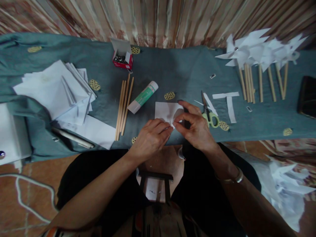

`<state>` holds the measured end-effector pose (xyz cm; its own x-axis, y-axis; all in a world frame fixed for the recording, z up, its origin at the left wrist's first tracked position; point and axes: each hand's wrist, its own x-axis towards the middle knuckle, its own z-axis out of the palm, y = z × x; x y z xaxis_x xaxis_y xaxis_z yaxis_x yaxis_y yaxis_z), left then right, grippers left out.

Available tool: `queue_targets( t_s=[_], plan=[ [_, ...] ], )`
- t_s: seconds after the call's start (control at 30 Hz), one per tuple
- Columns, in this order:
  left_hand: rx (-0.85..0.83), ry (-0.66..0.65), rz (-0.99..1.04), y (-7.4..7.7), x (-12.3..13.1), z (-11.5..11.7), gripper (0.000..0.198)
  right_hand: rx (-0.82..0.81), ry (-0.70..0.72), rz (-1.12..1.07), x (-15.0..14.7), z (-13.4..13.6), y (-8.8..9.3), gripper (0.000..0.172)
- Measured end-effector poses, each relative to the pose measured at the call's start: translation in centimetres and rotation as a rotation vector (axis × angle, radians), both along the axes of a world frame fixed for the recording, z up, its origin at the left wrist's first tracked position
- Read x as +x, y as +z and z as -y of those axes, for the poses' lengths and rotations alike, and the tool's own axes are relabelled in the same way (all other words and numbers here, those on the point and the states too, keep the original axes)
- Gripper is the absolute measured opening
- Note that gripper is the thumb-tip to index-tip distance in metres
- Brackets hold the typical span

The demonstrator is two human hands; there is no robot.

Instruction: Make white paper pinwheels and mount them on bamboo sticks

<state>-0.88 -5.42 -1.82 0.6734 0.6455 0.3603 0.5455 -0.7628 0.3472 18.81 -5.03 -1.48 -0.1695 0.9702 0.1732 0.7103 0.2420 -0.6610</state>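
A small white square of paper (pixel 163 109) lies at the table's front edge, in front of my body. My left hand (pixel 154 134) has its fingers pressed together on the paper's near edge. From the right, my right hand (pixel 195 126) pinches the same paper between thumb and index finger, its fingertips nearly touching the left ones. What exactly lies between the fingertips is too small to tell. A glue stick (pixel 143 97) with a green label lies just left of the paper. Green-handled scissors (pixel 211 118) rest right of my right hand.
Wooden sticks (pixel 122 108), stacked paper (pixel 56 89) and a pen (pixel 74 137) lie left. An open red box (pixel 122 59) of small metal pieces stands behind. Paper strips (pixel 230 105) and several pinwheels (pixel 261 52) lie right; a dark object (pixel 307 97) sits at the far right.
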Motion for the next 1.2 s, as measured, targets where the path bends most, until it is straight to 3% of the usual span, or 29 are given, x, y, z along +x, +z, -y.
queue_targets(
  t_s=[0.57,0.83,1.2],
  plan=[
    [-0.045,-0.003,-0.032,0.07,0.01,-0.05,0.019,0.047,0.011,0.023,-0.06,0.19,-0.11,0.007],
    [-0.065,-0.005,-0.039,-0.01,-0.09,0.00,0.020,0.098,0.079,0.053,0.09,0.33,-0.39,0.015],
    [-0.057,-0.004,-0.029,0.20,-0.01,-0.08,0.019,0.050,0.066,0.107,-0.33,0.61,0.58,0.018]
  ],
)
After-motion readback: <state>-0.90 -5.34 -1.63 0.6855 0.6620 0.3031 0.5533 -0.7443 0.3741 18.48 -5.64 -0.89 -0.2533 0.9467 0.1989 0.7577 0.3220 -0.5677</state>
